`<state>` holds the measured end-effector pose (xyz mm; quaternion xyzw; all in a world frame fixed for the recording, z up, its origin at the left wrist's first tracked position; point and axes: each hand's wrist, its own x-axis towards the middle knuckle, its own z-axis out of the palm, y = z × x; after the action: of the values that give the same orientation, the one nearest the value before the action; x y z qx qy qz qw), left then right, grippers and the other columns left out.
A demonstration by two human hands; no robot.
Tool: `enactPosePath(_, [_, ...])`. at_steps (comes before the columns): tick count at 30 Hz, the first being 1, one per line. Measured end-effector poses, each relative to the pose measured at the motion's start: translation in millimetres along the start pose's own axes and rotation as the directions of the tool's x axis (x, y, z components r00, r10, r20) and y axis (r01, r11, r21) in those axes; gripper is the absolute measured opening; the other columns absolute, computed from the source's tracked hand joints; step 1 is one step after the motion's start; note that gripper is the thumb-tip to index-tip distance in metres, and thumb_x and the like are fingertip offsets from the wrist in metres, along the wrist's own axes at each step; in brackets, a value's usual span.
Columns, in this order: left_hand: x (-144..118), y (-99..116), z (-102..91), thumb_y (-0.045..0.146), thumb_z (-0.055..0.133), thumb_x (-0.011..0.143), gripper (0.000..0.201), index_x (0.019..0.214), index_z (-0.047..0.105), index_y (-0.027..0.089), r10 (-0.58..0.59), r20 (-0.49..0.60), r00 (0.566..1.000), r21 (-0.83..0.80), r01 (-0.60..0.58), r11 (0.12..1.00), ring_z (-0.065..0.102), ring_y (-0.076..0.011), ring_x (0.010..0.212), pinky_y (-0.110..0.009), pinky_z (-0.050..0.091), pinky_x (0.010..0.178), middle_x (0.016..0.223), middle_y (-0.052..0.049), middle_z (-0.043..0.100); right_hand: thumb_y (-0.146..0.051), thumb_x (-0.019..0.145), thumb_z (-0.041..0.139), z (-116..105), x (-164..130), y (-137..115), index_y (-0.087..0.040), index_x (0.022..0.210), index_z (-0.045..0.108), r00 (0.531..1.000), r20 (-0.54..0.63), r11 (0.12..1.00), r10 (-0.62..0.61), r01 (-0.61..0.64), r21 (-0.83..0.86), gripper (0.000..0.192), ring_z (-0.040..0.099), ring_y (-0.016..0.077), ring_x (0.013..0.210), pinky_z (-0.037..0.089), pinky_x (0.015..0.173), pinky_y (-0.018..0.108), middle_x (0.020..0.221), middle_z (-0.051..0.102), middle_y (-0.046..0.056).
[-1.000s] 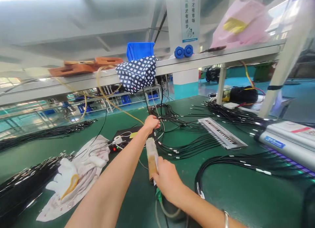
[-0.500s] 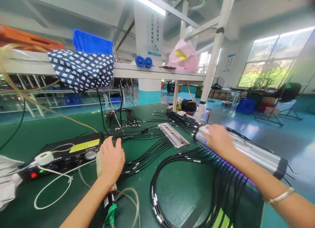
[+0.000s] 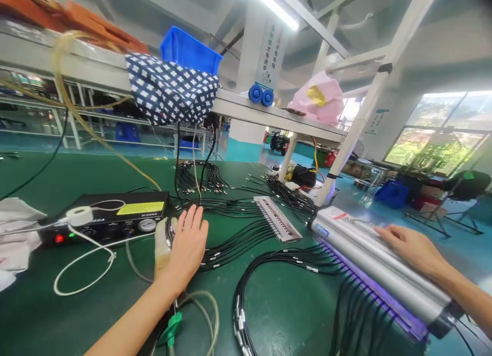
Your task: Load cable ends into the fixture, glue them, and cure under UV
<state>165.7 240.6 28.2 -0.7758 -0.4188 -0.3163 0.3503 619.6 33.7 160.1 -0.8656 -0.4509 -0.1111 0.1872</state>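
Note:
My left hand [image 3: 187, 247] lies flat and palm down on the green table [image 3: 269, 305], over a bundle of thin black cables [image 3: 230, 246]. Just left of it lies a tape-wrapped dispenser tool [image 3: 161, 243] with a green fitting [image 3: 171, 329] and a clear hose. My right hand [image 3: 411, 249] rests with fingers spread on top of a long silver lamp housing [image 3: 369, 261], which glows violet underneath. More black cables [image 3: 292, 261] run under that housing.
A black controller box [image 3: 111, 220] with a yellow label and red light sits at the left, white cord looped before it. A grey slotted fixture [image 3: 277, 218] lies mid-table. Overhead shelf holds a dotted cloth [image 3: 169, 92], blue bin [image 3: 190, 51], pink bag [image 3: 319, 97]. White cloth [image 3: 15, 233] at far left.
My right hand slid from the near end of the silver housing toward its far right end. My left hand flattened out, its fingers now extended over the cables. The view has tilted left.

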Motion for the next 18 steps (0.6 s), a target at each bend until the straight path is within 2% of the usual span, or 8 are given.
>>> enactPosePath(2, [0,0,-3.0,-0.001,0.047,0.081,0.026,0.088,0.071,0.006,-0.007,-0.028,1.000,-0.020,0.006,1.000,0.046,-0.0383,0.132,-0.051,0.037,0.112,0.132,-0.023,0.057,-0.030,0.092,0.051,-15,8,-28,-0.021,0.058,0.051,0.999,0.014,0.999,0.045,-0.044,-0.027,0.035,0.056,0.0255,0.064,0.040,0.068,0.039,0.068,0.063,0.013])
enactPosePath(4, [0,0,-1.3,0.001,0.049,0.082,0.024,0.088,0.071,0.005,-0.028,-0.004,1.000,-0.053,0.028,0.998,0.045,-0.0389,0.132,-0.051,0.037,0.111,0.131,-0.024,0.056,-0.028,0.095,0.050,-24,17,-57,-0.020,0.059,0.051,0.998,0.016,0.997,0.064,-0.064,-0.048,0.037,0.054,0.0238,0.069,0.038,0.069,0.036,0.069,0.061,0.012])
enactPosePath(7, [-4,2,6.1,0.004,0.051,0.083,0.022,0.091,0.071,0.007,-0.061,0.064,0.996,-0.085,0.067,0.994,0.042,-0.0375,0.135,-0.049,0.036,0.113,0.133,-0.023,0.055,-0.029,0.098,0.048,-16,33,-96,-0.017,0.063,0.053,0.996,0.014,0.994,0.088,-0.087,-0.062,0.037,0.052,0.0204,0.070,0.036,0.066,0.031,0.072,0.060,0.011])
enactPosePath(13, [-10,6,11.7,0.006,0.053,0.084,0.020,0.094,0.070,0.008,-0.156,0.134,0.979,-0.077,0.167,0.983,0.039,-0.0361,0.138,-0.048,0.035,0.115,0.135,-0.021,0.053,-0.037,0.103,0.047,47,67,-151,-0.012,0.074,0.060,0.994,0.063,0.994,0.087,-0.083,-0.065,0.041,0.053,0.0151,0.072,0.040,0.069,0.027,0.078,0.061,0.007])
enactPosePath(18, [-13,10,6.9,0.004,0.054,0.083,0.019,0.093,0.069,0.008,-0.186,0.144,0.972,-0.085,0.199,0.976,0.039,-0.0376,0.138,-0.050,0.037,0.113,0.134,-0.022,0.052,-0.042,0.105,0.043,96,95,-178,-0.011,0.082,0.063,0.994,0.090,0.996,0.062,-0.057,-0.063,0.044,0.059,0.0164,0.083,0.045,0.079,0.031,0.088,0.064,0.009])
